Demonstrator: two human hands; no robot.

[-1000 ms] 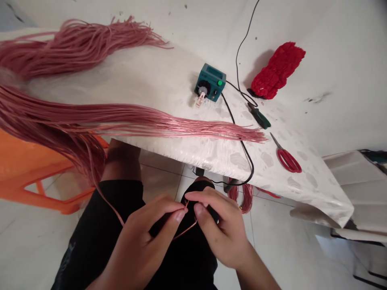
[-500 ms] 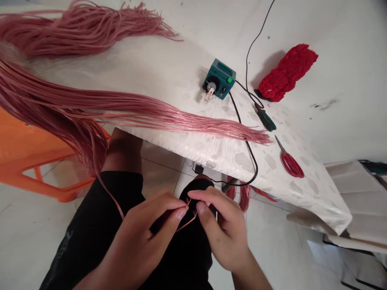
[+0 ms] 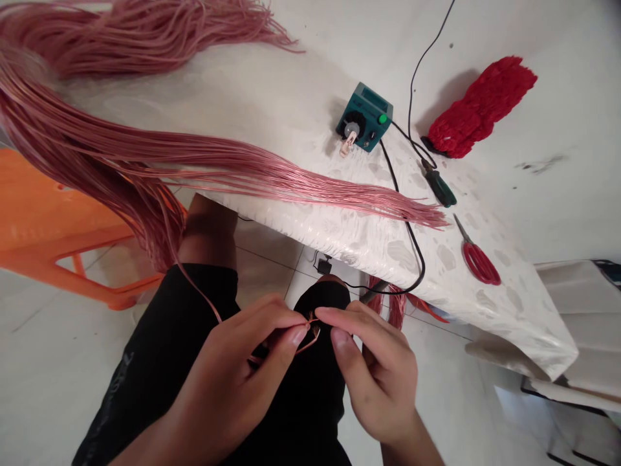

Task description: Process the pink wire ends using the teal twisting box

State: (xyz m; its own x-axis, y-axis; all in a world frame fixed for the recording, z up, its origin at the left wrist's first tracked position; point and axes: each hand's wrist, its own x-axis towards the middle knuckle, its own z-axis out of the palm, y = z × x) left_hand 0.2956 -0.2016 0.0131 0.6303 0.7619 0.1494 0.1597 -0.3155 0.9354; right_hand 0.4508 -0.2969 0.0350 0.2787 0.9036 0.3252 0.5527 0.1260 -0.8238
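Note:
A thin pink cord (image 3: 286,343) rises from my lap, with a small loop or knot near its end. My left hand (image 3: 233,382) pinches it between thumb and fingers. My right hand (image 3: 373,375) is at the knot (image 3: 313,330), with its index finger and thumb on either side of the cord. The cord's upper length runs back to a long bundle of pink cords (image 3: 252,175) lying across the white-covered table (image 3: 349,239). A second pink bundle (image 3: 136,39) lies behind it. Both hands are over my black-clad knees (image 3: 323,310).
On the table are a teal box with a knob and green button (image 3: 365,118), a black cable (image 3: 412,239), a green-handled screwdriver (image 3: 439,188), red-handled scissors (image 3: 478,262) and a red knotted bundle (image 3: 482,107). An orange plastic stool (image 3: 63,226) stands left; red wire (image 3: 395,304) hangs below.
The table and everything on it have shifted up and right in view as my head moved. My hands stay together at the cord, now slightly further right.

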